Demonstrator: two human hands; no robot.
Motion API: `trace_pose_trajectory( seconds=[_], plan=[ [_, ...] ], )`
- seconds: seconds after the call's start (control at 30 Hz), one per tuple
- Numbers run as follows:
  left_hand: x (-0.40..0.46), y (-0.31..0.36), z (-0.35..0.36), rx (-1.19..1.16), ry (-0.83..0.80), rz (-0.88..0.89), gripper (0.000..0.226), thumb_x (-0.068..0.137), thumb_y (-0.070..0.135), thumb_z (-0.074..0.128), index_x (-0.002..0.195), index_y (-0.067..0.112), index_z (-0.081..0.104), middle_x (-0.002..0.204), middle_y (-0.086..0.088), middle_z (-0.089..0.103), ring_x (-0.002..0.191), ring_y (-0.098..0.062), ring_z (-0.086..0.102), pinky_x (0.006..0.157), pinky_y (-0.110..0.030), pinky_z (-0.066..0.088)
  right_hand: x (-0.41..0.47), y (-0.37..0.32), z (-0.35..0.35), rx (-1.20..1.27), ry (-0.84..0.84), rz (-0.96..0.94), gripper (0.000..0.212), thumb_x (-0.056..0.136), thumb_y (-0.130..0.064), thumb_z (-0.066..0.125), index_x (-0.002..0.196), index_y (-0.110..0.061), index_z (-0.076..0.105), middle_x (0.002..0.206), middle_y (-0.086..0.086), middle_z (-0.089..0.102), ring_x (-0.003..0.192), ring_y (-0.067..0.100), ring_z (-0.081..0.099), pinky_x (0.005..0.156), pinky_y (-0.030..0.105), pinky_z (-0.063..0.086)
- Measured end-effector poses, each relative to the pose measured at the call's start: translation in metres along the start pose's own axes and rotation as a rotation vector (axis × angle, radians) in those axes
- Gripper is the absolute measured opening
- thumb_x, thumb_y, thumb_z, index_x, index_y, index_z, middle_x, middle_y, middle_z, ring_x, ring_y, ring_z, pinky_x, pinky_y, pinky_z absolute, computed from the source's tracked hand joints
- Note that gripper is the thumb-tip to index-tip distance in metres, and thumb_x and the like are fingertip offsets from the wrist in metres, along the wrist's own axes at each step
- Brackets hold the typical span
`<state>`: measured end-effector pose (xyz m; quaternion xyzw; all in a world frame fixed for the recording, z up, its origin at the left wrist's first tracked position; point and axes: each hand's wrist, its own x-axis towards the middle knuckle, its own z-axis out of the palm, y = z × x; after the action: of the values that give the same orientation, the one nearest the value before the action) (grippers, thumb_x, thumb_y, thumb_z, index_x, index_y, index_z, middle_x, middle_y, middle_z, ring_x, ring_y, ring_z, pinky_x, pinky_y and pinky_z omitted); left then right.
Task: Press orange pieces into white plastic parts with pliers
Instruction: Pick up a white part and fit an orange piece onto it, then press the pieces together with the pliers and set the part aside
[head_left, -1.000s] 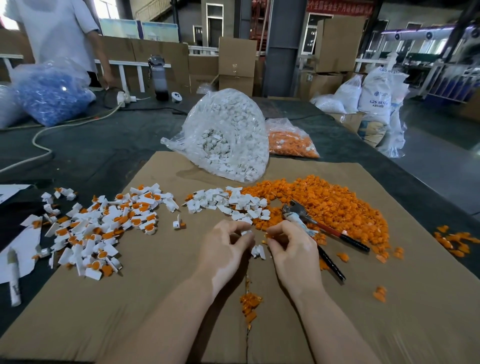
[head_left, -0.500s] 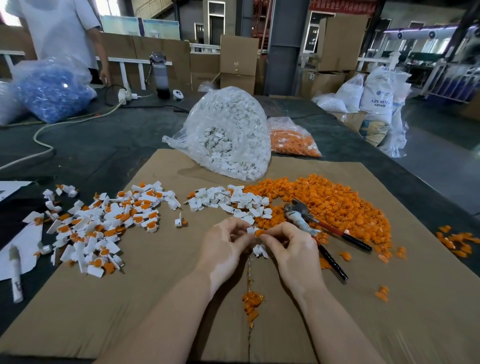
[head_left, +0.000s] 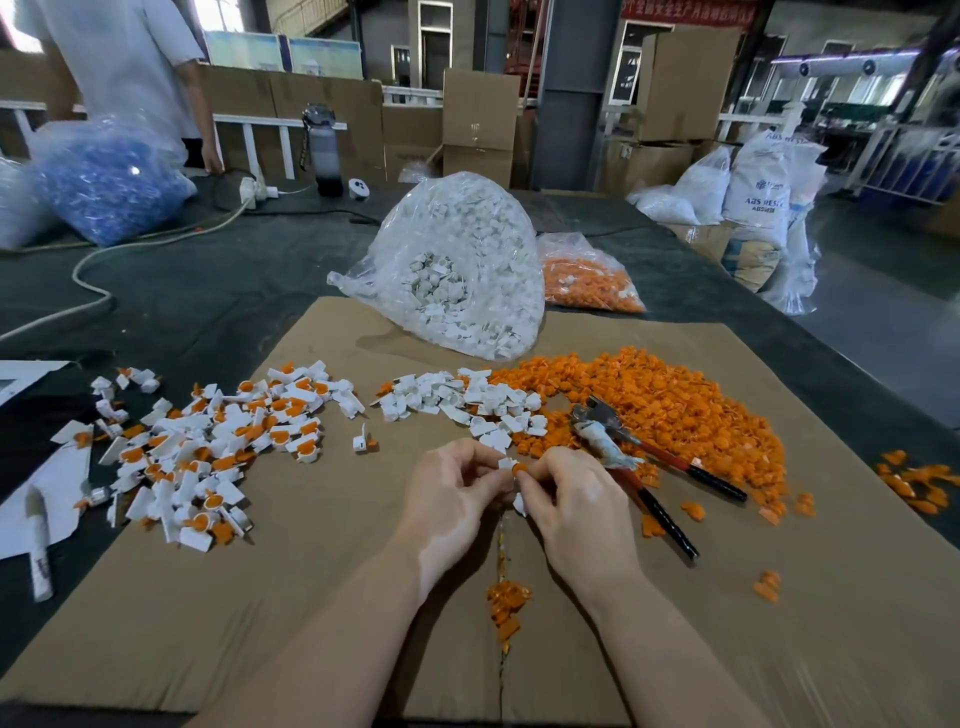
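Finished parts (head_left: 208, 441) left on cardboard (head_left: 311, 597); pliers (head_left: 639, 462) right; bags (head_left: 457, 270) behind.

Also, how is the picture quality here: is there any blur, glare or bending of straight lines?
Head view: sharp in the middle, where the left hand and right hand hold small parts; the forearms and the cardboard sheet smear towards the bottom edge; the wide lens bends the pillar and boxes at the top; the window at top left is washed out; glare spots sit on the blue bag.
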<state>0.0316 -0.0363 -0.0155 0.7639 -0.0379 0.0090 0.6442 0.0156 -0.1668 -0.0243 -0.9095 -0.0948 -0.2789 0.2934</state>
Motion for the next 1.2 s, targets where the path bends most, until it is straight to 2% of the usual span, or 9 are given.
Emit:
trace_pose_trajectory(
  seconds=[0.17,0.27,0.33,0.5,0.6,0.77,0.97,1.1,1.2],
  plan=[
    [0.000,0.001,0.000,-0.015,0.009,-0.007,0.005,0.086,0.001,0.062,0.085,0.006,0.064,0.073,-0.014,0.066,0.062,-0.012,0.063,0.059,-0.017,0.050,0.001,0.002,0.001,0.038,-0.034,0.021,0.013,0.083,-0.019,0.069,0.074,-0.012,0.064,0.072,-0.004,0.062,0.074,0.013,0.055,0.061,0.026,0.042],
    [0.001,0.003,-0.001,-0.035,0.045,-0.007,0.010,0.088,0.003,0.059,0.085,0.011,0.064,0.073,-0.008,0.062,0.070,-0.018,0.061,0.071,-0.031,0.051,0.001,0.001,-0.001,0.145,-0.035,0.040,0.010,0.079,-0.023,0.073,0.081,-0.016,0.066,0.077,-0.009,0.061,0.073,0.005,0.054,0.064,0.020,0.045],
    [0.001,0.004,-0.001,-0.037,0.045,-0.007,0.011,0.089,0.004,0.058,0.086,0.012,0.066,0.074,-0.005,0.063,0.073,-0.018,0.061,0.074,-0.033,0.051,0.002,0.000,-0.004,0.206,-0.009,0.041,0.017,0.075,-0.022,0.076,0.087,-0.017,0.066,0.081,-0.011,0.059,0.072,0.003,0.053,0.063,0.013,0.043],
    [0.000,0.005,-0.003,-0.007,0.027,0.014,0.010,0.089,0.005,0.059,0.090,0.012,0.067,0.075,-0.005,0.066,0.060,-0.002,0.060,0.060,-0.012,0.048,0.003,-0.003,-0.007,0.244,-0.050,-0.026,0.028,0.079,-0.015,0.072,0.106,-0.019,0.068,0.088,-0.013,0.055,0.079,0.003,0.052,0.070,0.020,0.047],
    [-0.002,0.006,-0.004,0.008,0.015,0.027,0.010,0.089,0.006,0.059,0.090,0.011,0.067,0.077,-0.009,0.068,0.060,-0.003,0.061,0.058,-0.011,0.048,0.003,-0.003,-0.007,0.250,-0.054,-0.029,0.024,0.083,-0.011,0.068,0.105,-0.020,0.070,0.088,-0.012,0.055,0.079,0.003,0.053,0.069,0.020,0.047],
    [-0.001,0.005,-0.002,-0.037,0.013,0.007,0.009,0.087,0.007,0.062,0.084,0.015,0.067,0.070,-0.007,0.066,0.061,-0.007,0.061,0.059,-0.015,0.050,0.003,-0.002,-0.007,0.261,-0.049,-0.012,0.021,0.082,-0.009,0.068,0.101,-0.017,0.071,0.088,-0.011,0.056,0.079,0.002,0.052,0.070,0.023,0.048],
    [0.001,0.003,-0.003,0.055,0.028,0.047,0.007,0.083,0.013,0.068,0.090,0.013,0.067,0.080,-0.017,0.065,0.071,-0.016,0.059,0.063,-0.018,0.047,0.003,-0.001,-0.005,0.248,-0.047,-0.016,0.022,0.082,-0.011,0.069,0.103,-0.016,0.070,0.090,-0.009,0.058,0.078,0.005,0.054,0.070,0.028,0.051],
    [0.003,0.004,-0.003,0.040,0.043,0.033,0.010,0.083,0.011,0.068,0.092,0.007,0.066,0.076,-0.013,0.065,0.069,-0.015,0.061,0.063,-0.017,0.047,0.004,0.000,-0.007,0.208,-0.005,0.038,0.027,0.083,-0.020,0.069,0.110,-0.015,0.067,0.099,-0.006,0.060,0.093,0.009,0.056,0.084,0.028,0.047],
    [0.005,0.004,-0.003,-0.058,0.030,-0.031,0.012,0.083,0.009,0.067,0.093,0.003,0.064,0.076,-0.018,0.064,0.063,-0.013,0.061,0.062,-0.021,0.051,0.007,0.005,-0.014,0.021,0.111,0.128,0.028,0.088,-0.023,0.062,0.114,-0.013,0.064,0.109,0.000,0.064,0.106,0.016,0.054,0.093,0.028,0.037]
  ],
)
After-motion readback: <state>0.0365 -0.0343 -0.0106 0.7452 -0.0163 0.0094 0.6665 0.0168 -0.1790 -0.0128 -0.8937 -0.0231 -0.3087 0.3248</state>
